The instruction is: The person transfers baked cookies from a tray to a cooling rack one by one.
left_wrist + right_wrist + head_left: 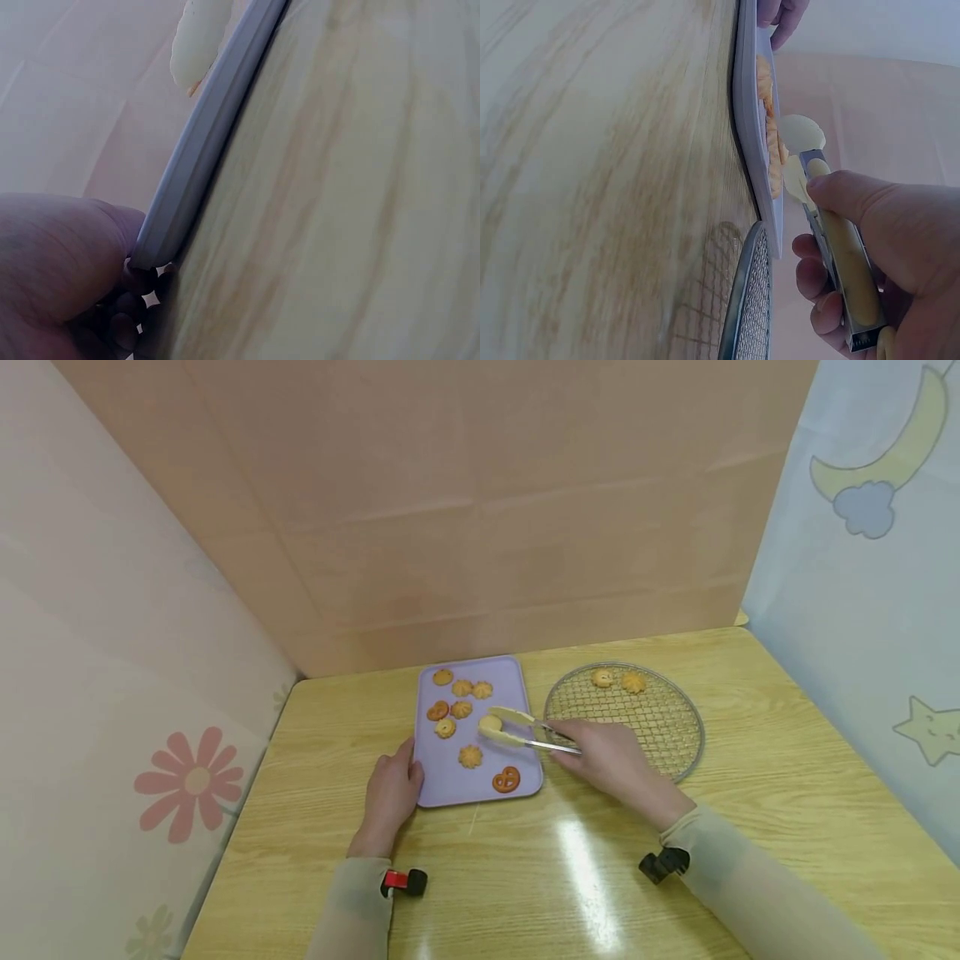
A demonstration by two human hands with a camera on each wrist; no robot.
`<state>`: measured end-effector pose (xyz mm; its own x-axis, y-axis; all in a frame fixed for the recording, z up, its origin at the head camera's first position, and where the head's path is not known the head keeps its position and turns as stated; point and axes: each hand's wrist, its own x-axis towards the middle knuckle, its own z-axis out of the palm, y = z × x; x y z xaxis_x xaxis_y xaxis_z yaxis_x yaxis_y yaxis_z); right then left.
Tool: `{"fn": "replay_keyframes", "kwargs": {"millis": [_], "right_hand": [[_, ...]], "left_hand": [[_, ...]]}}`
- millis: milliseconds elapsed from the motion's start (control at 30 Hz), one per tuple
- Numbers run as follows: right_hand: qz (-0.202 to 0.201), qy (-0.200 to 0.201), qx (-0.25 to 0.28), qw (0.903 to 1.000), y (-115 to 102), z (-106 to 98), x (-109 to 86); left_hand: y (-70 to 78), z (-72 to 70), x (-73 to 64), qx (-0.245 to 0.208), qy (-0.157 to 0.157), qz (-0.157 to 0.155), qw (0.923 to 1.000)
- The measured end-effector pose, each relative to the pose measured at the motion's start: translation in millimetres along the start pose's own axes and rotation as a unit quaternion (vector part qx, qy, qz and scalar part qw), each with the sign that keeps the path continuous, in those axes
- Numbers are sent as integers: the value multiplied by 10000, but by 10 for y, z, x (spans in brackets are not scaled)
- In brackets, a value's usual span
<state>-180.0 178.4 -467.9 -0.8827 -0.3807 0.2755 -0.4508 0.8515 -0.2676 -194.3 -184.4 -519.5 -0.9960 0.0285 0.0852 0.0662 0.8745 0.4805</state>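
Note:
My right hand [609, 758] grips a pair of tongs [851, 270] with metal arms and pale yellow heads. Those heads stand over the lilac tray [442, 781], on either side of a round cookie [492, 723]; whether they squeeze it I cannot tell. At the tray's left edge, my left hand [392, 787] holds the rim, thumb at the top and fingers curled below, as the left wrist view shows. Several flower-shaped cookies [470, 756], a pretzel [506, 779] near the front right corner and another pretzel [438, 710] at the left lie on the tray.
To the right of the tray lies a round wire rack [667, 727], with a round cookie [602, 677] and a flower-shaped cookie [633, 682] near its far edge. My right forearm crosses its front. Beyond the wooden table [487, 877] rises a brown paper-like backdrop [465, 527].

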Motion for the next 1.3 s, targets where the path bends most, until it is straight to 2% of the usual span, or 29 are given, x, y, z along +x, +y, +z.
{"fn": "replay_keyframes", "kwargs": {"millis": [167, 633, 933, 1167, 1300], "right_hand": [[229, -24, -4, 9997, 21, -30, -24], [488, 221, -57, 9985, 182, -188, -155], [756, 171, -115, 9969, 291, -343, -232], [809, 201, -172, 9964, 398, -431, -325], [904, 199, -193, 9955, 482, -471, -387]], "left_hand": [[4, -8, 3, -23, 24, 54, 10000], [-19, 5, -13, -19, 38, 79, 10000], [-12, -1, -5, 0, 94, 122, 9999], [6, -17, -23, -51, -25, -12, 10000], [9, -26, -24, -40, -9, 27, 10000]]}}
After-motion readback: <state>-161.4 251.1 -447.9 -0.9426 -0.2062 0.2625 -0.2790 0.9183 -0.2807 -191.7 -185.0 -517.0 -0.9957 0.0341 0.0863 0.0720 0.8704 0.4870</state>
